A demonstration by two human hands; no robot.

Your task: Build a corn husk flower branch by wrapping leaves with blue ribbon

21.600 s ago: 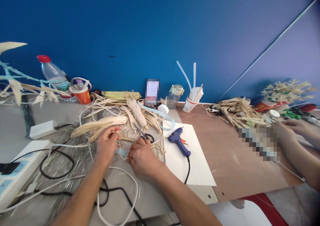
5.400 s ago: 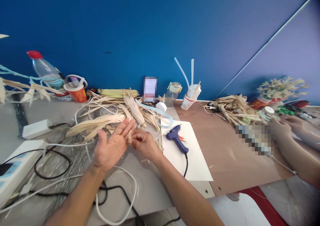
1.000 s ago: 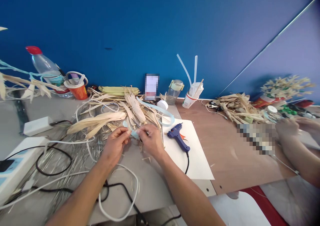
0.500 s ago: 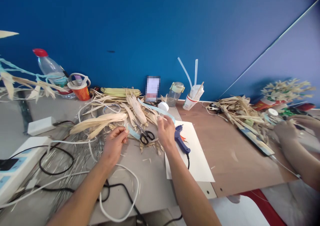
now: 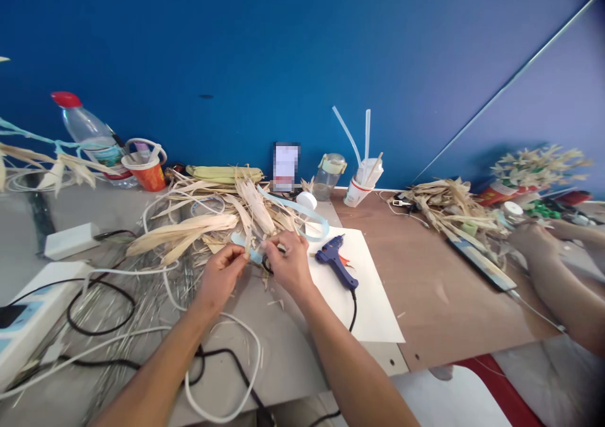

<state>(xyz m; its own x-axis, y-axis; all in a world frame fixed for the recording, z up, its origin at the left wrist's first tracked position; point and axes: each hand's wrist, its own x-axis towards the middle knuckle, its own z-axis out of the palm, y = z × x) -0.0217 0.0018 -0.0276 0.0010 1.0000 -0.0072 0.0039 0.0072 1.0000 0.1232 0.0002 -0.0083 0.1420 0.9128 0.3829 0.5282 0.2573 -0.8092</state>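
Observation:
Both my hands are close together above the near edge of a pile of dried corn husks (image 5: 255, 206). My left hand (image 5: 223, 274) pinches a light blue ribbon (image 5: 314, 216) near one end, with a piece of pale husk at its fingertips. The fingers of my right hand (image 5: 288, 260) are pressed together over the scissors' handles, mostly hiding them; what they hold is too small to make out. The ribbon loops behind my right hand. A blue glue gun (image 5: 339, 263) lies on white paper (image 5: 373, 301) to the right.
A power strip (image 5: 42, 307) and tangled cables are at left. Along the wall stand a bottle (image 5: 94, 137), an orange cup (image 5: 149, 174), a phone (image 5: 286, 165), a jar (image 5: 328, 178) and a white cup (image 5: 358, 193). Another person's hands (image 5: 534, 241) work at right.
My right hand has moved left and down toward my left hand, now covering the scissors' handles. More of the glue gun shows. The view has shifted slightly.

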